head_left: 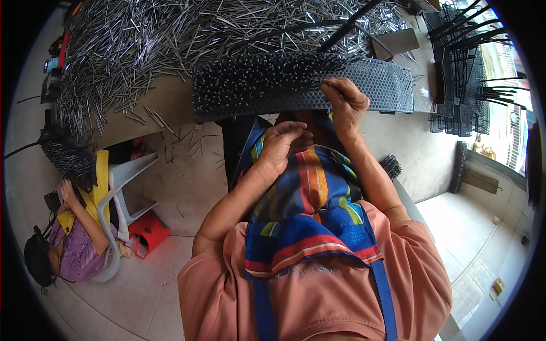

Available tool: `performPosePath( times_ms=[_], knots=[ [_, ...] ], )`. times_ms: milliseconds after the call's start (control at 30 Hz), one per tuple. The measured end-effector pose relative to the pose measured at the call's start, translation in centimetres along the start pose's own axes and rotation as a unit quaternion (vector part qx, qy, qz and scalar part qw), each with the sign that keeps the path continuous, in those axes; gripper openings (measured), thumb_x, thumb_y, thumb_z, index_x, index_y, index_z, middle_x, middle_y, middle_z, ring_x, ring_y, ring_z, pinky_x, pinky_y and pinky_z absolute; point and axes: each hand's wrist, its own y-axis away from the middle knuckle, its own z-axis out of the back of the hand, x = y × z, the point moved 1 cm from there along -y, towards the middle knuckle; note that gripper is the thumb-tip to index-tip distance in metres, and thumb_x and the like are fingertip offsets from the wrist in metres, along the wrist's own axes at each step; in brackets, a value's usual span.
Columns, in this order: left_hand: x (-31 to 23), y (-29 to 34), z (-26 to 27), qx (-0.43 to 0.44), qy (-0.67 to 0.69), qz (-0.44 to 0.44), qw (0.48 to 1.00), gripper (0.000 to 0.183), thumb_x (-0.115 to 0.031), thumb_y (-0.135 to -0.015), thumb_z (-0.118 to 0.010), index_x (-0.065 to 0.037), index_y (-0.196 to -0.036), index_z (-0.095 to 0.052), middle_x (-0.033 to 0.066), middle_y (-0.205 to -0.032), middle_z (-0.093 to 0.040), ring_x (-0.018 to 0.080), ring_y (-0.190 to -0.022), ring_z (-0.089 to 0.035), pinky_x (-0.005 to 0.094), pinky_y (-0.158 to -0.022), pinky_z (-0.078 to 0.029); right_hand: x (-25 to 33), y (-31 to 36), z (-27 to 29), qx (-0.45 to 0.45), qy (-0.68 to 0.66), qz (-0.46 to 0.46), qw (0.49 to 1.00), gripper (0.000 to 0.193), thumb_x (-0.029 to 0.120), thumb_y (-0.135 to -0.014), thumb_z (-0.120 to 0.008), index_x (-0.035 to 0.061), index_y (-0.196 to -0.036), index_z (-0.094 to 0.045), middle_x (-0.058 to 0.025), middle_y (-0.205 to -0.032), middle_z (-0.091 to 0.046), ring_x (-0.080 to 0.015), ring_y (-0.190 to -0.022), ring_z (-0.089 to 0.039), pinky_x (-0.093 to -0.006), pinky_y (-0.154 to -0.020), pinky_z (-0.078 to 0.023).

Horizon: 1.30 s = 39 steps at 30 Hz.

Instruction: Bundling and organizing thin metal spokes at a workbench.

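Observation:
A long, curved black plate [392,85] with rows of holes lies across the near side of the work table. Its left and middle part is crowded with upright dark metal pins [244,79], while the holes toward its right end show bare. My right hand [347,105] is over the plate's near edge, by the border of the pins, thumb and fingers pinched together; what they hold, if anything, is too small to name. Below the plate, over the striped apron [315,182], my left hand [282,143] is closed with its fingers curled, and its contents are hidden.
Loose metal rods [142,45] cover the table in a wide heap. A black bar [350,25] slants over it. Black mesh racks [455,74] stand at right. At left a person [74,244] sits by a grey plastic chair [111,210] and a red bag [149,233].

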Motion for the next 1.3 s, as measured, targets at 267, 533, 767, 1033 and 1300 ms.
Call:
performPosePath(
  times_ms=[267, 533, 767, 1033, 1300],
  knots=[
    [0.4, -0.4, 0.4, -0.004, 0.011, -0.004, 1.0, 0.018, -0.007, -0.093, -0.058, -0.003, -0.108, -0.068, 0.0131, -0.096, -0.071, 0.0219, -0.08, -0.07, 0.0357, -0.077, -0.058, -1.5, 0.9, -0.9, 0.051, 0.105, 0.033, 0.993, 0.012, -0.008, -0.077, -0.07, -0.0034, -0.088, -0.069, -0.0066, -0.085, -0.069, -0.0099, -0.07, -0.063, -0.0225, -0.061, -0.049],
    [-0.1, 0.2, 0.3, -0.02, 0.012, -0.007, 1.0, 0.018, -0.008, -0.092, -0.059, -0.004, -0.107, -0.068, 0.0121, -0.091, -0.072, 0.021, -0.079, -0.071, 0.0334, -0.073, -0.058, -0.3, 1.1, -1.4, 0.059, 0.103, 0.028, 0.993, 0.009, -0.008, -0.082, -0.065, -0.0035, -0.09, -0.067, -0.0078, -0.085, -0.066, -0.0139, -0.07, -0.067, -0.025, -0.063, -0.052],
    [-0.1, 2.0, 2.1, 0.004, 0.027, -0.023, 0.999, 0.02, -0.009, -0.093, -0.058, -0.001, -0.11, -0.065, 0.0145, -0.095, -0.07, 0.0234, -0.084, -0.07, 0.0359, -0.078, -0.059, 0.6, 1.0, -1.1, 0.056, 0.108, 0.053, 0.991, 0.007, -0.008, -0.083, -0.065, -0.0046, -0.088, -0.066, -0.0093, -0.084, -0.066, -0.0148, -0.068, -0.067, -0.025, -0.061, -0.052],
    [-3.9, 6.5, 9.6, -0.232, -0.013, -0.236, 0.943, 0.014, -0.004, -0.091, -0.059, -0.003, -0.104, -0.065, 0.0117, -0.089, -0.07, 0.0198, -0.074, -0.068, 0.0299, -0.066, -0.054, 1.3, 0.3, -0.8, 0.088, 0.156, 0.061, 0.982, 0.01, -0.008, -0.08, -0.067, -0.0027, -0.088, -0.069, -0.009, -0.082, -0.067, -0.0147, -0.066, -0.067, -0.0248, -0.059, -0.052],
    [-11.2, 5.9, 31.8, -0.522, -0.42, -0.36, 0.649, 0.035, 0.008, -0.081, -0.059, 0.001, -0.115, -0.059, 0.0079, -0.101, -0.065, 0.0124, -0.085, -0.062, 0.0231, -0.069, -0.05, 0.9, 0.6, -1.7, 0.089, 0.139, 0.062, 0.984, 0.02, -0.003, -0.079, -0.069, 0.0005, -0.099, -0.069, -0.0103, -0.093, -0.067, -0.0195, -0.072, -0.068, -0.0281, -0.066, -0.053]
  ],
)
